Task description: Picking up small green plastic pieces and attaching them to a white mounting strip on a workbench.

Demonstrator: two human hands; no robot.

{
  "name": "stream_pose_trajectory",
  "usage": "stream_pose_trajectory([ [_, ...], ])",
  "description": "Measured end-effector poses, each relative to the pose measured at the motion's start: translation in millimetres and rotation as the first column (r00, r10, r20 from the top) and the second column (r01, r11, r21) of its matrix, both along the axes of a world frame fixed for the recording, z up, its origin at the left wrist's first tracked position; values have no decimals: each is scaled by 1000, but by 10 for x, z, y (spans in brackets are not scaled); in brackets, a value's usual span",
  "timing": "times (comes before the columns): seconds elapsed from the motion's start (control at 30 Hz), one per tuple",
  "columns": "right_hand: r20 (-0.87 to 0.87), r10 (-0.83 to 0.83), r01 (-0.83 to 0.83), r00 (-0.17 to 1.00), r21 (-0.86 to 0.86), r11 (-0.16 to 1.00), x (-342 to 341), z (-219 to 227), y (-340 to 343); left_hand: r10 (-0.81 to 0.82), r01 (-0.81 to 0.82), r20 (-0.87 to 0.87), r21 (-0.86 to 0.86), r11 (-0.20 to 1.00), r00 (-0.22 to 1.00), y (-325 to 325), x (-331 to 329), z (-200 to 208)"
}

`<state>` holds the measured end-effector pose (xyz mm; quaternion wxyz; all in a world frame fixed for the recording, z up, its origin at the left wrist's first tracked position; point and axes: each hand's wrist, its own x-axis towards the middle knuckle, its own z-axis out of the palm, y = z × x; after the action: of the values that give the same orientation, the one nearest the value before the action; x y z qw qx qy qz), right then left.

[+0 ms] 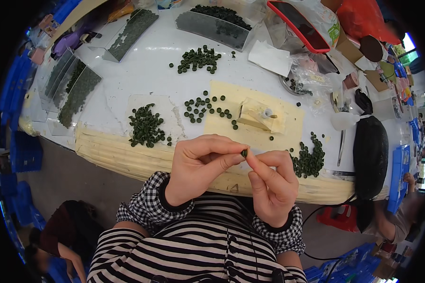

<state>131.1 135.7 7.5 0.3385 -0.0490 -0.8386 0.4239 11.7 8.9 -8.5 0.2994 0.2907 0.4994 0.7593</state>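
My left hand point(196, 162) is closed, pinching a small dark green round part point(244, 153) between thumb and fingertips above the table's near edge. Against that part rests the index fingertip of my right hand point(275, 181). The right thumb is bent below, off the part, and the other fingers curl in; whether they hold anything is hidden. Similar round pieces point(193, 113) lie loosely spread beyond my hands. A heap of green pieces point(146, 125) is left of them, and another heap point(309, 158) lies right of my right hand.
A block with a short peg point(262, 115) stands on yellow paper point(222, 92). Farther back are a heap point(198, 59) and clear trays of green pieces point(217, 28). A red-cased phone point(300, 26), plastic bags, tweezers point(341, 146) and a black bag point(370, 155) occupy the right side.
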Motion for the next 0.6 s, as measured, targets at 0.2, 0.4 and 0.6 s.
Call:
stream_pose_trajectory([
  [0.2, -368, -87, 88, 926, -15, 996, 125, 240, 54, -2, 2, -19, -26, 1000, 1000, -36, -9, 38],
  [0.4, -889, 166, 65, 427, 213, 975, 288, 1009, -39, -6, 6, -6, 18, 1000, 1000, 7, 12, 7],
  [0.6, -814, 396, -21, 424, 428, 903, 458, 1243, 24, -8, 8, -33, -1, 1000, 999, 20, 10, 10],
])
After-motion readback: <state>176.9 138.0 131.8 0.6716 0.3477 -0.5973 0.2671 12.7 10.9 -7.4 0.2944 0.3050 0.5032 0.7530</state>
